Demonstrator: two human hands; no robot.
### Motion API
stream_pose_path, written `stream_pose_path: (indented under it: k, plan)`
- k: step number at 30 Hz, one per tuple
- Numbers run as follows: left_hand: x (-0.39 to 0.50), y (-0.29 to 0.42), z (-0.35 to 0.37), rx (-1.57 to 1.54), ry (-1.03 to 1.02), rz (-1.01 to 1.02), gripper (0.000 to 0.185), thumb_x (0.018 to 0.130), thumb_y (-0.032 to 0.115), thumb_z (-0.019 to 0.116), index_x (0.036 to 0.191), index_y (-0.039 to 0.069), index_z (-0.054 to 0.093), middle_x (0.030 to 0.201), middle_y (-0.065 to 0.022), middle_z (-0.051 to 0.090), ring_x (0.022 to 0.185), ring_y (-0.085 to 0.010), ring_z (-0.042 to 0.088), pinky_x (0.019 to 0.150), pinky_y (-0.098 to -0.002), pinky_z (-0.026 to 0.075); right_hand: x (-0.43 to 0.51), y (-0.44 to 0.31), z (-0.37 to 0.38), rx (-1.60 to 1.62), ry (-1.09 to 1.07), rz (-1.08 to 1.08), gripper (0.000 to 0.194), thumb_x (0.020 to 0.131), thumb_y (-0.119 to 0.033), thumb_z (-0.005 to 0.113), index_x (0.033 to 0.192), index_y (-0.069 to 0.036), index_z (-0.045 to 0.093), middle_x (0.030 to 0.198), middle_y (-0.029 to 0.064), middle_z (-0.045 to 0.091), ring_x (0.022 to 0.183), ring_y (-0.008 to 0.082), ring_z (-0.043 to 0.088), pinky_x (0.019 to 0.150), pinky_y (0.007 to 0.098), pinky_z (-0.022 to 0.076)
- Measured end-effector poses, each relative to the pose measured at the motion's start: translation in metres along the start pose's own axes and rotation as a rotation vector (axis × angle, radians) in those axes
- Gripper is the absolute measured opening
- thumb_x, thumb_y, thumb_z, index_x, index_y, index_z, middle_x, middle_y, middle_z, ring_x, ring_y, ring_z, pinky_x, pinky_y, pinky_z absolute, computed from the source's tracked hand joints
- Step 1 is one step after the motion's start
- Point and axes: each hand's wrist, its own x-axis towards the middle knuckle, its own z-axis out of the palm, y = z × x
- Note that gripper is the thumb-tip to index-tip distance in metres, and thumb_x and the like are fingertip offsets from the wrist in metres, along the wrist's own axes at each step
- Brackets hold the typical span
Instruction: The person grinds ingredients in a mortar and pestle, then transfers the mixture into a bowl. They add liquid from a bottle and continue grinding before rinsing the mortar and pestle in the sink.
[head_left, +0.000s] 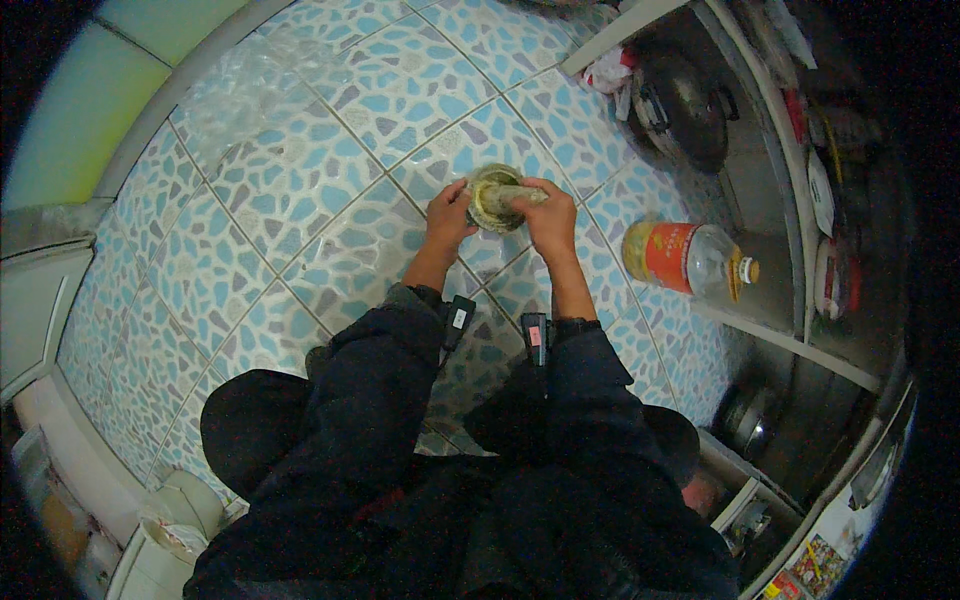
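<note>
On the tiled floor before me is a small stone-like mortar (496, 220), mottled pale green and grey. A pale pestle (517, 197) leans across its mouth, its handle pointing right. My left hand (448, 214) grips the mortar's left rim between thumb and fingers. The pestle's handle is held in my right hand (551, 217), whose fingers lie over the mortar's right side. What lies inside the mortar is too blurred and covered to make out. Dark sleeves cover both forearms, and a small black device hangs near each wrist.
A large plastic oil bottle (671, 257) with a red label is to the right, near open cabinet shelves. A dark lidded pot (679, 109) sits in the cabinet. Clear plastic sheeting (255, 90) lies at the upper left. A pale bin (161, 559) is at the lower left.
</note>
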Motion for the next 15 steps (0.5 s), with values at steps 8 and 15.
stream_pose_path:
  k: [8, 15]
  plan:
    - [0.007, -0.001, 0.000, -0.108, 0.029, -0.092, 0.048, 0.101, 0.035, 0.063, 0.143, 0.013, 0.056, 0.131, -0.0068, 0.062, 0.120, -0.0252, 0.059, 0.091, -0.0509, 0.056, 0.011, -0.009, -0.023, 0.015, 0.040, 0.018, 0.032, 0.076, -0.015, 0.081, 0.104, -0.001, 0.076, 0.081, 0.0139, 0.076, 0.072, 0.0167, 0.071, 0.067, 0.0325, 0.0547]
    - [0.001, -0.003, 0.004, -0.084, 0.038, -0.101, 0.049, 0.100, 0.037, 0.063, 0.141, 0.012, 0.057, 0.133, -0.0074, 0.059, 0.120, -0.0270, 0.059, 0.087, -0.0546, 0.057, 0.011, 0.011, 0.002, -0.018, -0.028, 0.131, 0.041, 0.071, -0.024, 0.082, 0.107, -0.005, 0.077, 0.092, 0.0209, 0.076, 0.087, 0.0329, 0.074, 0.080, 0.0408, 0.0574]
